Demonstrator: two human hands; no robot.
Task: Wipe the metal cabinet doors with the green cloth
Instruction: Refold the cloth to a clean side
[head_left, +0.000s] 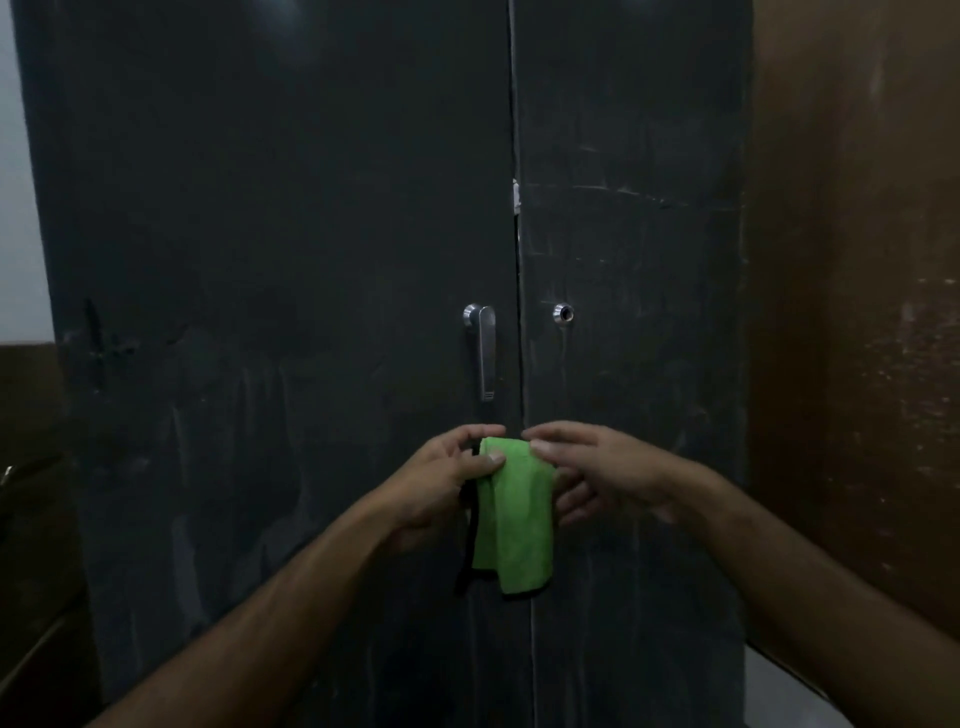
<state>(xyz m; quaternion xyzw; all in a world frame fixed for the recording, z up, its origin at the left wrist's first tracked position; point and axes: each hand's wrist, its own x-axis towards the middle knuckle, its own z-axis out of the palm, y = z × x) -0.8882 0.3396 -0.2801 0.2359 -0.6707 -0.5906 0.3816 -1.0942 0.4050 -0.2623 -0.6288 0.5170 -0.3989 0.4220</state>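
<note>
No legible text or markings.

Dim home room: dark metal cabinet (311, 312) beside brown wall (857, 312).

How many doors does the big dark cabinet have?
2. The left door carries the silver handle; the right door has a round keyhole. They meet at the middle seam.
</note>
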